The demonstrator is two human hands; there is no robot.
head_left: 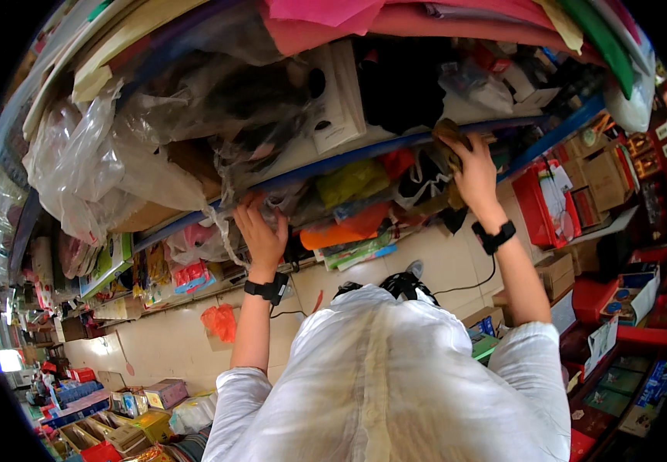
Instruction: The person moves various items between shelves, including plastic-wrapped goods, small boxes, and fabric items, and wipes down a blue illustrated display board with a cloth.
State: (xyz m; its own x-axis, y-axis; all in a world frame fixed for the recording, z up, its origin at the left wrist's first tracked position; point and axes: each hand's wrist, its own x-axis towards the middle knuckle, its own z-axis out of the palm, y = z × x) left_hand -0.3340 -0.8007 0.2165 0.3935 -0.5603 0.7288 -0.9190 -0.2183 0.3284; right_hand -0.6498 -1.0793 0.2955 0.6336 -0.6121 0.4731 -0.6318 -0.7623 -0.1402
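Observation:
My right hand [476, 173] is closed on a crumpled brown cloth-like thing [447, 137] at the blue front edge of the shelf [395, 145]. Its exact kind does not show. My left hand [260, 233] is at the same edge farther left, thumb apart from the fingers, beside a twisted strand of clear plastic bag [229, 239]. Nothing shows in its grasp, though its fingertips are partly hidden among the bags. Between the hands, below the edge, lie an olive-yellow bundle [352, 183] and an orange bag [349, 225]. Both wrists wear black bands.
Large clear plastic bags [95, 169] bulge off the shelf on the left. A white box with holes [337, 100] and a black bundle [399, 88] sit on it. A red bin [545, 204] stands at right. An orange-red bag [219, 322] lies on the tiled floor [179, 339].

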